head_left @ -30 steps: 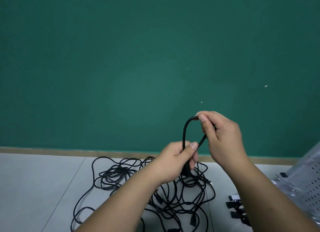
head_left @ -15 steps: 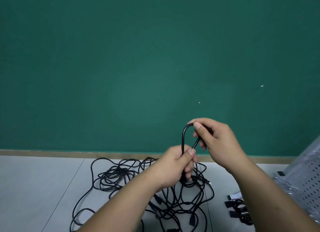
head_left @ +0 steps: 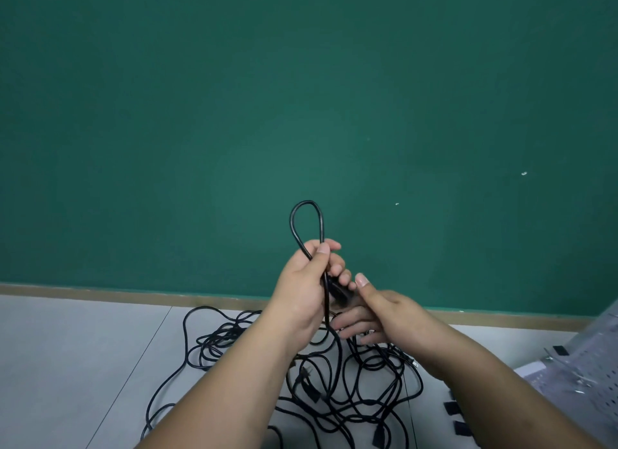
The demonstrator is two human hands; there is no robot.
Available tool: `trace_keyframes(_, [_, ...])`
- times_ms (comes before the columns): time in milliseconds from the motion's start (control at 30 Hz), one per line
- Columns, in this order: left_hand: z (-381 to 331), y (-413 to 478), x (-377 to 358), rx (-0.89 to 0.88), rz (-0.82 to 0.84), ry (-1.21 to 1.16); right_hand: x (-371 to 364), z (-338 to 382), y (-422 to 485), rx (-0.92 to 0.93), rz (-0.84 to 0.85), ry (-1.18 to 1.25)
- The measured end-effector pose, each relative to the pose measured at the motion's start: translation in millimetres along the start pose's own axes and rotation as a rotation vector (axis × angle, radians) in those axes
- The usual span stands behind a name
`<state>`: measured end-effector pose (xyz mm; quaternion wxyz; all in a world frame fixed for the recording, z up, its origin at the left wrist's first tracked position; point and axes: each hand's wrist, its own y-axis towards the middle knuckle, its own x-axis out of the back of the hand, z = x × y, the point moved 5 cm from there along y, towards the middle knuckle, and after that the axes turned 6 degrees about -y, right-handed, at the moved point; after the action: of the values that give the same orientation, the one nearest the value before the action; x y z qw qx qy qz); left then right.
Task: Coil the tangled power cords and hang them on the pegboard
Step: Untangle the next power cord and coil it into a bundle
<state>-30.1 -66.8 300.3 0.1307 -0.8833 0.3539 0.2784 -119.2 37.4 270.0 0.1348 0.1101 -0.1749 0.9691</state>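
Note:
A black power cord forms a small upright loop [head_left: 306, 203] above my left hand [head_left: 301, 291], which grips both strands of it at the loop's base; a black plug [head_left: 339, 294] sticks out below the fingers. From there the cord drops into a tangled pile of black cords [head_left: 351, 391] on the grey floor. Just below and right of the left hand is my right hand [head_left: 384, 318], its fingers straight and thumb raised beside the plug, holding nothing that I can see.
A silver pegboard [head_left: 588, 358] lies tilted at the right edge with small metal hooks on it. Black strap pieces [head_left: 451, 408] lie on the floor beside it. A green wall with a tan baseboard [head_left: 100, 294] stands behind the pile.
My right hand has let go of the loop's top and dropped below the left hand. The left hand has risen with the loop, which now stands free and taller.

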Motion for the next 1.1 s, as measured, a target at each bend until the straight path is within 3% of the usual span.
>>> trace_keyframes(100, [-8,6,11,-0.041,-0.080,-0.042,-9,-1,-1,-0.006,0.078,-0.013])
trace_keyframes(200, [-18,14,25,-0.103,-0.159,-0.038,-18,-3,-6,0.050,0.212,-0.236])
trace_keyframes(300, [-33,21,47,-0.153,-0.284,0.023,-23,-2,-12,0.059,0.325,-0.307])
trace_keyframes(433, [-50,26,72,-0.195,-0.431,0.203,8,16,-11,0.187,0.087,-0.134])
trace_keyframes(633, [-57,24,71,-0.190,-0.441,0.062,63,18,-15,0.251,-0.183,-0.054])
trace_keyframes(700, [-52,24,66,-0.174,-0.386,0.250,70,22,-16,0.308,-0.331,-0.017])
trace_keyframes(800, [-34,20,45,-0.105,-0.141,0.478,73,27,-16,0.397,-0.556,-0.005])
trace_keyframes(933, [-7,7,19,-0.007,0.131,0.781,72,34,-21,0.502,-0.773,-0.159])
trace_keyframes(1100, [20,-3,-3,0.136,0.310,0.817,62,42,-26,0.596,-0.865,-0.346])
